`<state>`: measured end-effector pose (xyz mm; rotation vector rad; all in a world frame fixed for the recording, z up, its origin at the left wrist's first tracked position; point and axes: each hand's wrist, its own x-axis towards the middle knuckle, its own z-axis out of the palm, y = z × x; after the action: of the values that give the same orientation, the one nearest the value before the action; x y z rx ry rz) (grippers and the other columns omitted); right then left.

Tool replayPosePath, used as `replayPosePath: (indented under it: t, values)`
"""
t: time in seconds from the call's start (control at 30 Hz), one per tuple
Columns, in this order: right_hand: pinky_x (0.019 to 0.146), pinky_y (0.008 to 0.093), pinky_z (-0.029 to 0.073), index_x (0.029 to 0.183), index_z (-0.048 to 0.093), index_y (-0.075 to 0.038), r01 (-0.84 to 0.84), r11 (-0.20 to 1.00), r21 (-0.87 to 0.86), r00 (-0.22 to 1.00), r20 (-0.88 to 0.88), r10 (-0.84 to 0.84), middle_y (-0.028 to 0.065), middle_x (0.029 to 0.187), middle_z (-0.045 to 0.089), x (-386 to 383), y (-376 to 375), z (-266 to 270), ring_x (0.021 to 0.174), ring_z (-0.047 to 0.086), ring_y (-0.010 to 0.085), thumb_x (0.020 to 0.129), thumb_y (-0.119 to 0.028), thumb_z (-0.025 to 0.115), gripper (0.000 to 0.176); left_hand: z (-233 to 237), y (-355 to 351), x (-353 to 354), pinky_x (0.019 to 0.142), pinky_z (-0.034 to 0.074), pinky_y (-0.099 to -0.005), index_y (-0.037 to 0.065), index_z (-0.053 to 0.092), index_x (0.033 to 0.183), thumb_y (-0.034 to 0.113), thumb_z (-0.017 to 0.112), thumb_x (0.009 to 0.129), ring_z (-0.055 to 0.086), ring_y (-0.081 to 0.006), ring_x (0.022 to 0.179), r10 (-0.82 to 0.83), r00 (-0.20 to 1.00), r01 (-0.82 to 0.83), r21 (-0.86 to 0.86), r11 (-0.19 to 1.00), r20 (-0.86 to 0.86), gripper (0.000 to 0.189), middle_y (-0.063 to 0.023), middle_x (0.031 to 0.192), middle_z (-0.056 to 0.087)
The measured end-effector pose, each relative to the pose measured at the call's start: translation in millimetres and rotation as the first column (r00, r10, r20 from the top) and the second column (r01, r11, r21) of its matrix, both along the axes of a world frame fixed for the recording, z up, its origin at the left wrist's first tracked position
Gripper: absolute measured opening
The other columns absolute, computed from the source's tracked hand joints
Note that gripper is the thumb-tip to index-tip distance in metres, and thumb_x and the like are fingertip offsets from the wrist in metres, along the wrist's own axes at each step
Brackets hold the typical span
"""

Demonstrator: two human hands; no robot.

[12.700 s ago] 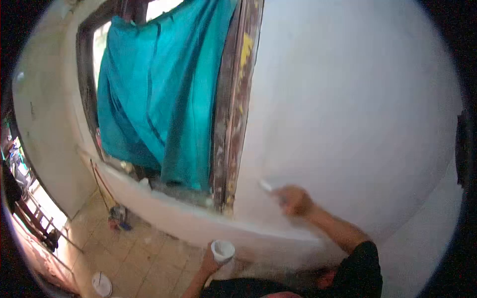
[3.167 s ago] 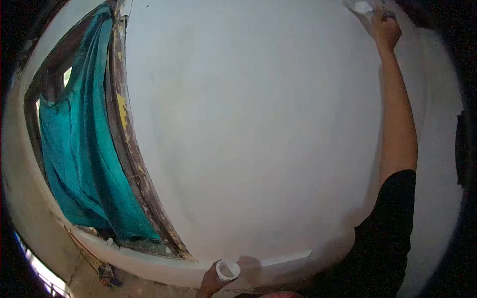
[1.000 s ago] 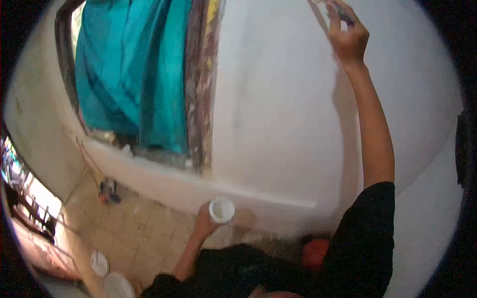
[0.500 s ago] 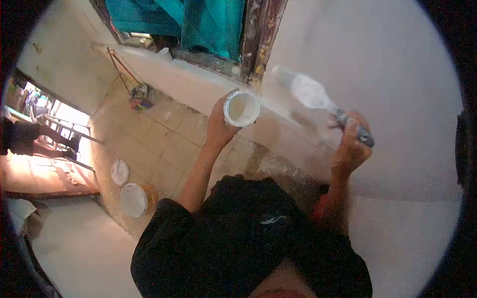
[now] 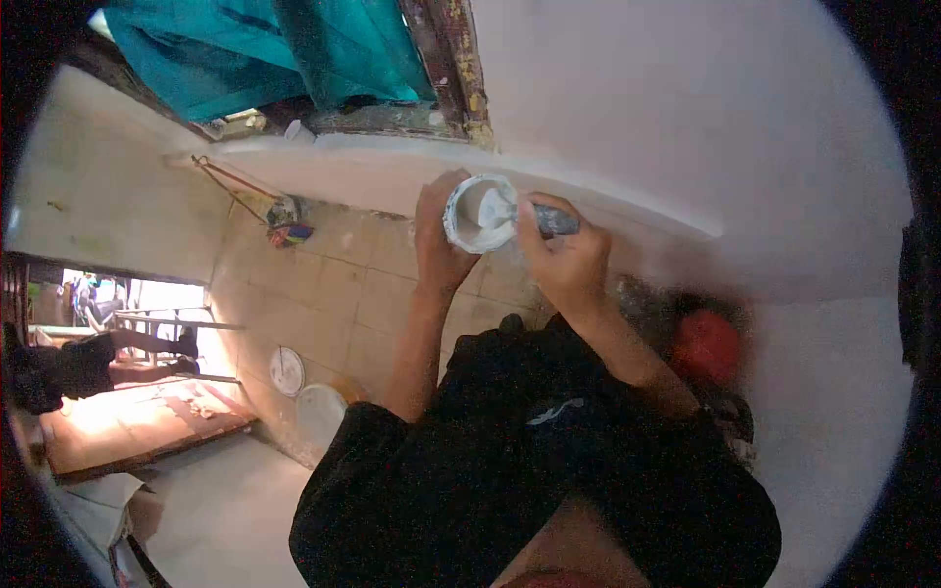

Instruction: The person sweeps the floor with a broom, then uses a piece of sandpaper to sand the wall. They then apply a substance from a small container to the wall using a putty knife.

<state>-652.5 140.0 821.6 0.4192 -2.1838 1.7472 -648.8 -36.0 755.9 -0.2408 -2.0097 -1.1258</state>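
Holding a small paint cup (image 5: 469, 227) in the left hand (image 5: 438, 245), fingers curled tight round it, up near the ledge (image 5: 363, 162) under the window. Gripping a paintbrush (image 5: 551, 220) in the closed right hand (image 5: 567, 265), bristles dipped in the cup. Looks smeared white round the rim, white paint inside.

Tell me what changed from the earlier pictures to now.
The right hand has come down from high on the wall, bringing the brush with it, and now dips the paint-coated head into the cup. Nothing was picked up or let go. Unchanged: the left hand still grips the cup, the right hand still grips the brush, and the teal curtain still hangs in the window.
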Motion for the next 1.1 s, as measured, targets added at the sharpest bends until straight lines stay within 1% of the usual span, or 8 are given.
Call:
replayPosePath:
  t: [0.07,0.17,0.33,0.67,0.87,0.93,1.03,1.1]
  values:
    - [0.067,0.0334,0.058,0.104,0.074,-0.005,0.013,0.999,0.04,0.998,-0.055,-0.01,0.0143,0.083,0.075,2,-1,7,0.07,0.074,0.0215,0.091,-0.018,0.078,0.019,-2,1,-2,0.108,0.043,-0.0523,0.007,0.058,0.131,0.018,0.092,0.07,0.061,-0.0352,0.123,-0.007,0.999,0.004,-0.064,0.998,-0.049,0.071,-0.0138,0.131,0.065]
    - [0.069,0.0378,0.059,0.104,0.074,-0.006,-0.041,0.981,0.191,0.988,0.152,0.012,0.02,0.086,0.074,5,1,18,0.075,0.076,0.0311,0.09,-0.02,0.077,0.02,-5,4,-1,0.111,0.041,-0.0549,0.009,0.057,0.13,0.018,0.093,0.069,0.061,-0.0347,0.125,0.025,0.994,-0.038,-0.127,0.991,-0.103,0.072,-0.0132,0.131,0.066]
    - [0.073,0.0457,0.06,0.108,0.071,-0.005,-0.056,0.985,0.16,0.997,-0.051,0.065,0.0233,0.095,0.074,0,5,0,0.082,0.073,0.0403,0.09,-0.021,0.075,0.024,-13,11,-2,0.113,0.041,-0.0545,0.008,0.058,0.129,0.016,0.093,0.068,0.061,-0.035,0.126,0.021,0.995,-0.03,-0.088,0.996,-0.094,0.071,-0.0149,0.13,0.067]
    - [0.073,0.0453,0.06,0.111,0.069,-0.007,-0.014,0.982,0.191,0.98,-0.193,0.052,0.0221,0.096,0.074,6,18,-8,0.081,0.074,0.039,0.091,-0.02,0.075,0.025,-6,24,1,0.104,0.051,-0.0419,0.003,0.057,0.133,0.01,0.09,0.074,0.062,-0.0314,0.122,-0.013,0.993,-0.002,-0.123,0.992,-0.119,0.068,-0.0175,0.132,0.064]
    - [0.068,0.0368,0.059,0.109,0.072,-0.003,-0.041,0.995,0.094,0.997,-0.057,0.047,0.0168,0.084,0.074,18,42,14,0.069,0.072,0.0236,0.096,-0.018,0.072,0.021,-3,24,1,0.104,0.051,-0.0416,0.003,0.056,0.135,0.016,0.093,0.071,0.063,-0.0307,0.122,0.011,0.996,-0.007,-0.041,0.999,0.093,0.075,-0.0178,0.135,0.063]
    - [0.063,0.0292,0.057,0.109,0.07,0.005,-0.096,0.99,-0.101,0.992,0.069,0.103,0.0105,0.091,0.075,16,51,7,0.073,0.07,0.0136,0.1,-0.013,0.068,0.02,-4,27,1,0.103,0.052,-0.0418,0.002,0.056,0.136,0.017,0.093,0.072,0.063,-0.0324,0.122,-0.001,0.998,0.001,-0.002,1.0,0.07,0.075,-0.0179,0.135,0.063]
    - [0.063,0.0281,0.058,0.111,0.069,0.007,-0.121,0.902,-0.415,0.94,0.245,0.238,0.0109,0.093,0.075,7,55,2,0.072,0.07,0.0153,0.102,-0.014,0.065,0.023,-5,33,-1,0.102,0.052,-0.0413,0.002,0.056,0.137,0.02,0.093,0.073,0.064,-0.0332,0.123,-0.012,0.999,0.011,0.036,0.999,0.041,0.076,-0.0176,0.136,0.064]
    - [0.062,0.0283,0.058,0.111,0.069,0.008,-0.109,0.875,-0.472,0.913,0.301,0.276,0.0116,0.092,0.075,3,60,4,0.071,0.07,0.0156,0.103,-0.015,0.065,0.024,-2,37,-1,0.102,0.053,-0.0406,0.003,0.055,0.138,0.022,0.093,0.073,0.064,-0.0324,0.123,-0.008,1.0,0.006,0.039,0.999,0.028,0.077,-0.0171,0.136,0.064]
